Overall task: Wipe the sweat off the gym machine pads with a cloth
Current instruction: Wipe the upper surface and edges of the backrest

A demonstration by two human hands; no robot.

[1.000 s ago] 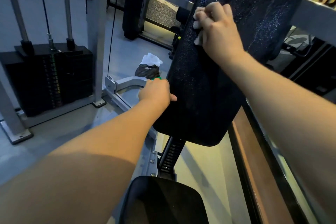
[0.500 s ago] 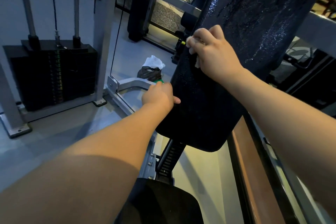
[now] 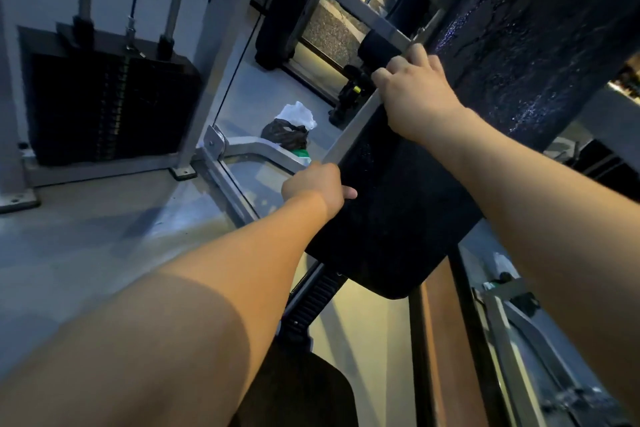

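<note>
Black textured vinyl covers the long, upright back pad of the gym machine, and its upper stretch glistens with droplets while the lower part looks duller. The right hand presses against the pad's left edge with fingers curled tight; the cloth is not visible here, so I cannot tell whether it is bunched underneath. The left hand grips the same edge lower down, thumb on the pad face, fingers wrapped behind it and a sliver of something green showing above the knuckles. The pad seems firm-backed yet cushioned, fixed to its frame, and probably slick where wet, so bracing it at the edge makes sense. A cloth would be soft and light, best balled in the palm and pushed flat. A dark seat pad sits below.
</note>
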